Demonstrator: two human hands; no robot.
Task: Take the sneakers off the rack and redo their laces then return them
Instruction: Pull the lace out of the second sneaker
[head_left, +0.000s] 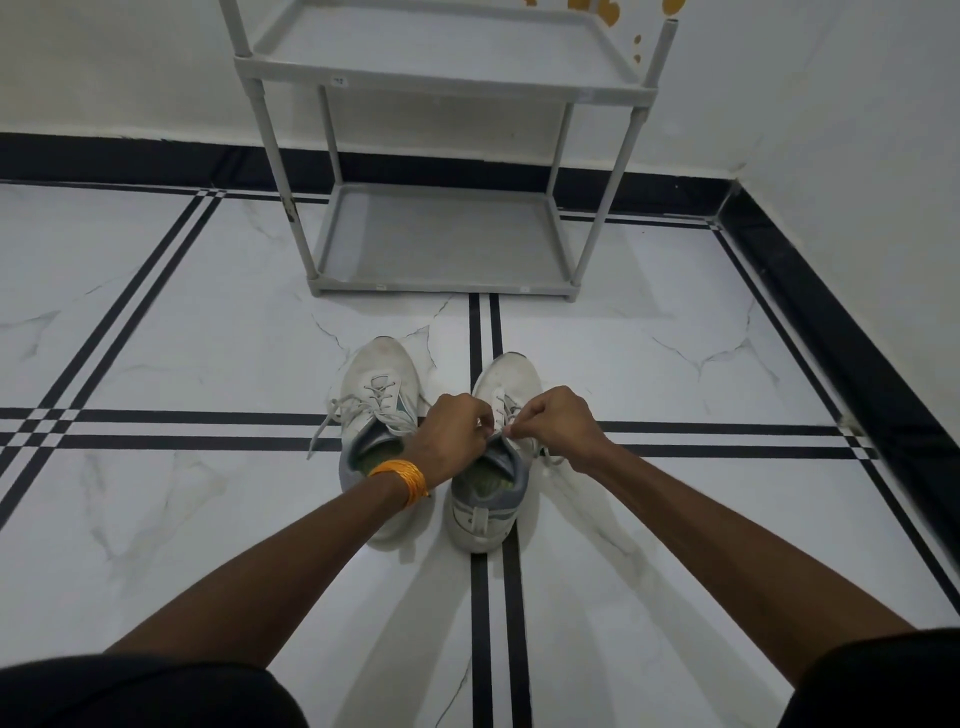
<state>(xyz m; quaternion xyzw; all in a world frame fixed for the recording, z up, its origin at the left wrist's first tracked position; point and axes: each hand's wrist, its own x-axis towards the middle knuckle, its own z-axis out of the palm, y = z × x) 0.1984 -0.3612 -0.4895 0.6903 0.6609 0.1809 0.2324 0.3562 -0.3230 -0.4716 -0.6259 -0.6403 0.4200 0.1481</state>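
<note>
Two white sneakers with grey collars stand side by side on the floor, toes pointing at the rack. The left sneaker (382, 379) has loose laces trailing off to its left. Over the tongue of the right sneaker (493, 499), my left hand (453, 431) and my right hand (553, 423) each pinch an end of its white lace (500, 410). An orange thread band circles my left wrist. The grey plastic shoe rack (441, 239) stands beyond the sneakers, both visible shelves bare.
White marble floor with black stripe lines runs all round. A white wall with a black skirting stands behind the rack and along the right side. My dark-clothed knees fill the bottom corners.
</note>
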